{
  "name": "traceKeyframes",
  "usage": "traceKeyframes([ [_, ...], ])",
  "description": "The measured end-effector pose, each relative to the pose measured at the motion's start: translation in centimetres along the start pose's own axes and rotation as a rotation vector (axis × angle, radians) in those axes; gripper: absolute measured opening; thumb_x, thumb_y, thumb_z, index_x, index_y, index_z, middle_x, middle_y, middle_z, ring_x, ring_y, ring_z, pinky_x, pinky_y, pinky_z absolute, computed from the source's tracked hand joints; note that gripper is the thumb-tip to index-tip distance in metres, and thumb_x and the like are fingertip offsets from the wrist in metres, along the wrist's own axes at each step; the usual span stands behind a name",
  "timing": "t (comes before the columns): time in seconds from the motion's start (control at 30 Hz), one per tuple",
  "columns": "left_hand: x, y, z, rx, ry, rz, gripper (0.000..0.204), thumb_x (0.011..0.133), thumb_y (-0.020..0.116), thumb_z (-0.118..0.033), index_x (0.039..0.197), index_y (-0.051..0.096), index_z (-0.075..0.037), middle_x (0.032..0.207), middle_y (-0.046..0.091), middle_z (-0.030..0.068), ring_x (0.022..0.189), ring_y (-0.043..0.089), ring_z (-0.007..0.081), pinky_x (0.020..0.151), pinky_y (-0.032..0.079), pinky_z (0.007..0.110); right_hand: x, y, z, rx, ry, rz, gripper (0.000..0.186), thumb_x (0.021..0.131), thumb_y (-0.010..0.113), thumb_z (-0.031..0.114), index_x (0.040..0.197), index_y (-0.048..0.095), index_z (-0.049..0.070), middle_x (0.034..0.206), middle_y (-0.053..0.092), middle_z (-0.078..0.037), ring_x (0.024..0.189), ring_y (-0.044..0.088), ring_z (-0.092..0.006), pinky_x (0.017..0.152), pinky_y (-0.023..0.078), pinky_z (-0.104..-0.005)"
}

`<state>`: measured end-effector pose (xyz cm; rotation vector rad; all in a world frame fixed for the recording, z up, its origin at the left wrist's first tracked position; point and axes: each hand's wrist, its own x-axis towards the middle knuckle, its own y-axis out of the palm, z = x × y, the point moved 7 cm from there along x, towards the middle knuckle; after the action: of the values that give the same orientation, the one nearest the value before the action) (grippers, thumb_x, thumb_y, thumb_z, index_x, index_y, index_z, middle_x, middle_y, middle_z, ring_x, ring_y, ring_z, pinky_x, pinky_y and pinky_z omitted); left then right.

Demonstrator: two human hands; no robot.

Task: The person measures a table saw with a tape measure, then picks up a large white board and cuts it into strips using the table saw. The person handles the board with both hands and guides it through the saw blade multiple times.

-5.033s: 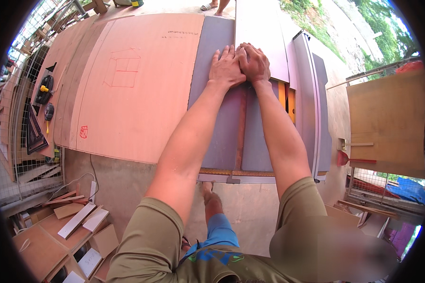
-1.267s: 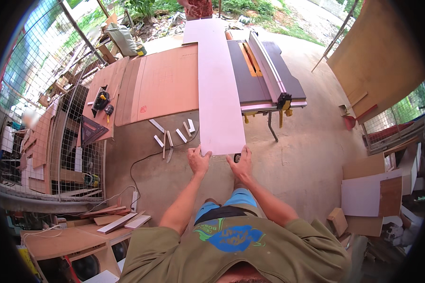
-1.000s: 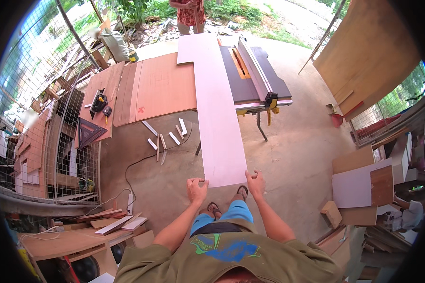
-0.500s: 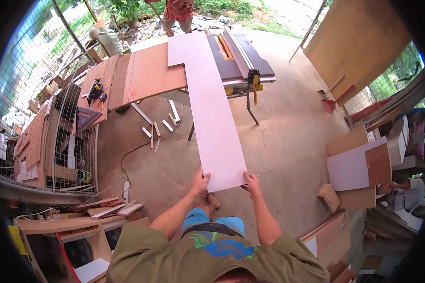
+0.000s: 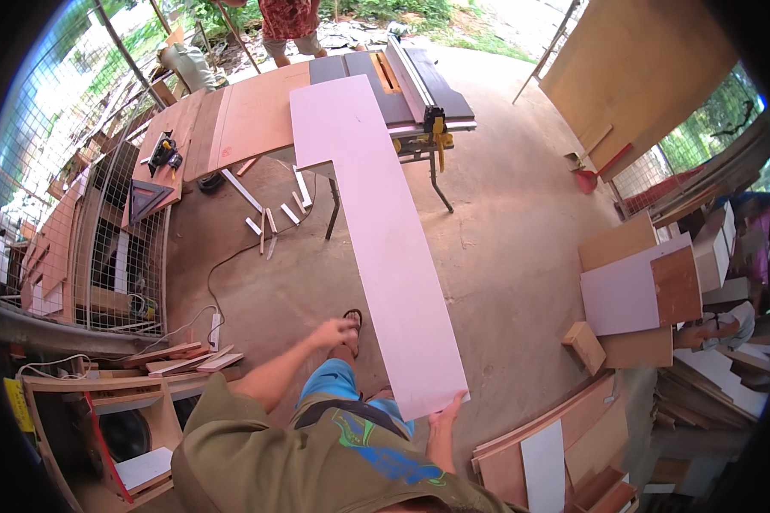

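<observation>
A long pale pinkish-white board (image 5: pixel 393 248) with a wider, stepped far end stretches from the work tables toward me. Its far end rests over the table saw's edge and the plywood top beside it. My right hand (image 5: pixel 447 409) grips the near right corner, thumb on top and the other fingers hidden below. Off the board, to its left, my left hand (image 5: pixel 337 333) hangs in front of my leg, touching no part of the board. Motion blurs its fingers, so their pose is unclear. The table saw (image 5: pixel 402 90) has a long metal fence and an orange insert.
On the plywood-topped table (image 5: pixel 261 111) lie a power tool (image 5: pixel 164 156) and a triangular square (image 5: pixel 148 199). Offcuts (image 5: pixel 269 222) and a cable cross the floor below. Stacked panels (image 5: pixel 556 453) stand at my right; a speaker-like cabinet (image 5: pixel 115 436) is at left. A person (image 5: pixel 289 21) stands beyond the tables.
My left hand has let go of the board and moved left. My right hand has drawn the board's near end closer, and its far end has slid toward me.
</observation>
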<state>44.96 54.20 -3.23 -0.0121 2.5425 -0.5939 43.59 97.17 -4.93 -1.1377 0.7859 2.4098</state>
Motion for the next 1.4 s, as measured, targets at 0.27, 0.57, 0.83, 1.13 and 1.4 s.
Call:
traceKeyframes([
  [0.27, 17.2, -37.0, -2.1, 0.416, -0.142, -0.847, 0.098, 0.092, 0.071, -0.059, 0.164, 0.030, -0.007, 0.158, 0.042, 0.0258, 0.144, 0.043, 0.0416, 0.118, 0.039, 0.049, -2.2, -1.0, 7.9, -0.107, -0.215, -0.164, 0.085, 0.105, 0.040, 0.068, 0.157, 0.040, 0.000, 0.159, 0.046, -0.018, 0.144, 0.046, -0.0373, 0.119, 0.038, -0.0524],
  [0.57, 22.5, -36.8, -6.1, 0.581, 0.204, -0.686, 0.123, 0.084, 0.068, -0.076, 0.160, 0.026, 0.011, 0.165, 0.030, 0.0313, 0.144, 0.038, 0.0450, 0.121, 0.031, 0.052, -10.0, -4.4, 10.7, -0.182, -0.226, -0.373, 0.088, 0.103, 0.038, 0.072, 0.155, 0.044, 0.001, 0.159, 0.046, -0.018, 0.142, 0.047, -0.0377, 0.118, 0.039, -0.0521],
  [0.83, 24.1, -35.7, -8.6, 0.589, 0.181, -0.729, 0.120, 0.085, 0.067, -0.076, 0.161, 0.026, 0.008, 0.165, 0.031, 0.0313, 0.149, 0.035, 0.0440, 0.122, 0.031, 0.052, -8.0, -4.3, 12.2, -0.278, -0.208, -0.375, 0.091, 0.102, 0.035, 0.075, 0.157, 0.042, 0.003, 0.161, 0.044, -0.018, 0.144, 0.044, -0.0395, 0.119, 0.038, -0.0544],
  [1.13, 27.4, -35.9, -10.0, 0.639, 0.158, -0.676, 0.120, 0.087, 0.062, -0.079, 0.163, 0.023, 0.004, 0.164, 0.032, 0.0311, 0.150, 0.035, 0.0426, 0.121, 0.031, 0.054, -6.2, -2.6, 10.8, -0.279, -0.163, -0.362, 0.091, 0.101, 0.031, 0.077, 0.158, 0.043, 0.006, 0.161, 0.044, -0.017, 0.144, 0.044, -0.0397, 0.118, 0.038, -0.0555],
  [1.4, 29.5, -35.4, -11.1, 0.670, 0.161, -0.666, 0.120, 0.087, 0.064, -0.077, 0.163, 0.022, 0.005, 0.165, 0.030, 0.0315, 0.153, 0.031, 0.0443, 0.122, 0.030, 0.054, -4.9, -5.2, 10.6, -0.310, -0.134, -0.428, 0.092, 0.100, 0.027, 0.079, 0.158, 0.043, 0.009, 0.162, 0.043, -0.016, 0.144, 0.044, -0.0401, 0.117, 0.039, -0.0572],
])
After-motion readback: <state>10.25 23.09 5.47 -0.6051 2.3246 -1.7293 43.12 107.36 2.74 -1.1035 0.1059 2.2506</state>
